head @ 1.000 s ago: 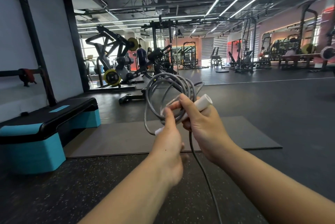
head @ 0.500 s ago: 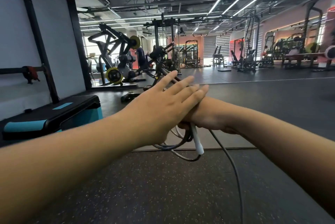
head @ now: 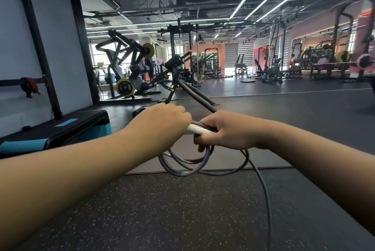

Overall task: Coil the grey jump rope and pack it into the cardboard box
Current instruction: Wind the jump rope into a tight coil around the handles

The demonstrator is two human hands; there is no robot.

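Observation:
The grey jump rope (head: 183,166) hangs in several loops below my hands, held out in front of me at mid-frame. My right hand (head: 227,131) is closed around the gathered loops and a white handle (head: 197,129). My left hand (head: 160,121) is closed over the handle's left end, touching the right hand. One loose strand (head: 266,204) trails from the coil down toward the floor at the lower right. No cardboard box is in view.
A black and teal aerobic step (head: 60,131) stands at the left. A dark floor mat (head: 263,157) lies ahead beneath the hands. A black weight machine (head: 129,72) and a slanted bar frame (head: 192,90) stand beyond, with more gym equipment at the far right.
The coil went from held upright to hanging below the hands. My left hand, spread flat over the right half a second ago, has closed onto the white handle.

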